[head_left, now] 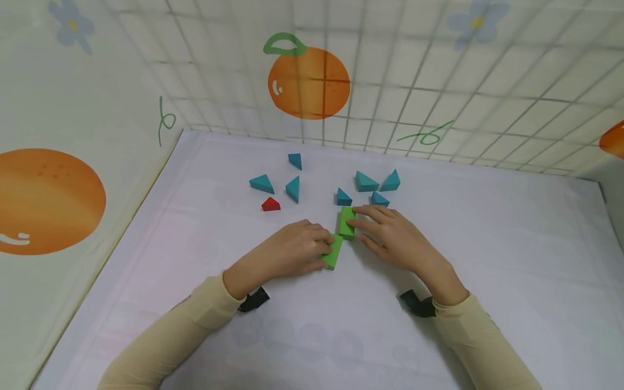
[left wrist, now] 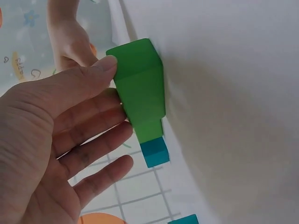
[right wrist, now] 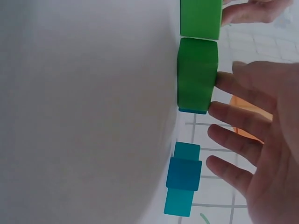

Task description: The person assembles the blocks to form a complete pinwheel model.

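Observation:
Two green rectangular blocks lie almost end to end, slightly offset, at the middle of the table. My left hand (head_left: 299,249) holds the nearer green block (head_left: 334,254); in the left wrist view, the thumb is at its upper near corner and some fingertips are hidden behind it. Two fingers of my right hand (head_left: 397,238) touch the farther green block (head_left: 346,222), one at its far end and one on its side. The right thumb stands apart from that block. Past the right fingers, in the right wrist view, teal blocks (right wrist: 184,173) appear in a row.
Several teal wedge-shaped blocks (head_left: 366,182) lie at the back right, with others (head_left: 262,183) at the back left. One small red block (head_left: 271,204) is beside the left group. A white wall with grey grid lines and a printed orange (head_left: 309,84) rises behind the table.

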Demonstrator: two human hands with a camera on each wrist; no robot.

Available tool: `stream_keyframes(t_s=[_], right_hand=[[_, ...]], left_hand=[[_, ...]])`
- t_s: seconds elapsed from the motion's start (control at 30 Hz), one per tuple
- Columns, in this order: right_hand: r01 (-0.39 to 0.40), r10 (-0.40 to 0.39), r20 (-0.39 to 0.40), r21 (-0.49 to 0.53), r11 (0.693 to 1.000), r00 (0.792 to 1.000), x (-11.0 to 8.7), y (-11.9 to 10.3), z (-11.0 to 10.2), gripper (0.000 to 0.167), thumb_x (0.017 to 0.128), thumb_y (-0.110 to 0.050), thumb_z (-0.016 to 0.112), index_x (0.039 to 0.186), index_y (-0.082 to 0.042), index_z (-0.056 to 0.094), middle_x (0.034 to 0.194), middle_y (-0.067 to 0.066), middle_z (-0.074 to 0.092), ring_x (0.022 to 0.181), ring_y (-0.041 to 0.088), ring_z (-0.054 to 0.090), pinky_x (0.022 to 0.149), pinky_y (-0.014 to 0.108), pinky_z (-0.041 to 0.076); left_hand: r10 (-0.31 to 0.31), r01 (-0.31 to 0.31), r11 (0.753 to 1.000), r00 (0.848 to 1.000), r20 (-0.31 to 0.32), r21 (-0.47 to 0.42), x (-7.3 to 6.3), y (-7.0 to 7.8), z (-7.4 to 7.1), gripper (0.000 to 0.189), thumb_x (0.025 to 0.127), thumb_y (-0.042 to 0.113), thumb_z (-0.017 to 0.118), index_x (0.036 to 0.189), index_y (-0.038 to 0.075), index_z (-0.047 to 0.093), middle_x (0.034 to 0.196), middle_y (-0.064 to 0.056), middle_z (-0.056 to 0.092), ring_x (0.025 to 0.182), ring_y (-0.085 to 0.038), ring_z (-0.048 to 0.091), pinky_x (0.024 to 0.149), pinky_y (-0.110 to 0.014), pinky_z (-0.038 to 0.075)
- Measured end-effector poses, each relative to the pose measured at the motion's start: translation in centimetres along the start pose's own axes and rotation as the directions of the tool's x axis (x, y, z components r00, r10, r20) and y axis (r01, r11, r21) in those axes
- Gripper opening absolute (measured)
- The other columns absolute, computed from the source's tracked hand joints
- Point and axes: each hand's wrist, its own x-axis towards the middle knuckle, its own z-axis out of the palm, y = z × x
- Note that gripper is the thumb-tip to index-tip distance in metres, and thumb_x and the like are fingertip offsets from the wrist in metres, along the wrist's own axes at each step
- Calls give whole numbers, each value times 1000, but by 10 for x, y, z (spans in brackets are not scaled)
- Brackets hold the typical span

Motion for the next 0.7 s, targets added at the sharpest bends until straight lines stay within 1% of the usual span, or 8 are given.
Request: stream_keyframes(t_s=[0.1, 0.27, 0.7], right_hand=[[-7, 7, 5, -2, 1000, 1000, 0, 0, 1, 38, 94, -22, 66, 131, -16, 63, 140, 10, 54, 128, 31, 51, 101, 53, 45], [-9, 9, 10, -9, 1000, 1000, 0, -2, 3, 40, 94, -22, 66, 133, -16, 61, 141, 9, 53, 128, 31, 51, 100, 52, 46], [63, -63, -10, -2, 998, 998, 0, -7, 7, 47, 93, -20, 67, 138, -14, 57, 144, 12, 51, 131, 29, 49, 105, 53, 43]], left_hand=[[-5, 5, 1000, 1000, -6, 15, 1, 0, 0, 29, 84, 30, 78, 107, 12, 76, 115, 0, 70, 108, -15, 63, 95, -30, 52], [-3, 3, 999, 1000, 8, 34, 1, 1, 1, 29, 86, 31, 76, 108, 11, 76, 115, -1, 69, 108, -16, 63, 96, -30, 51], [-1, 1, 1000, 1000, -10, 25, 2, 1, 2, 29, 85, 32, 77, 107, 14, 76, 112, 1, 70, 105, -15, 62, 92, -30, 52]])
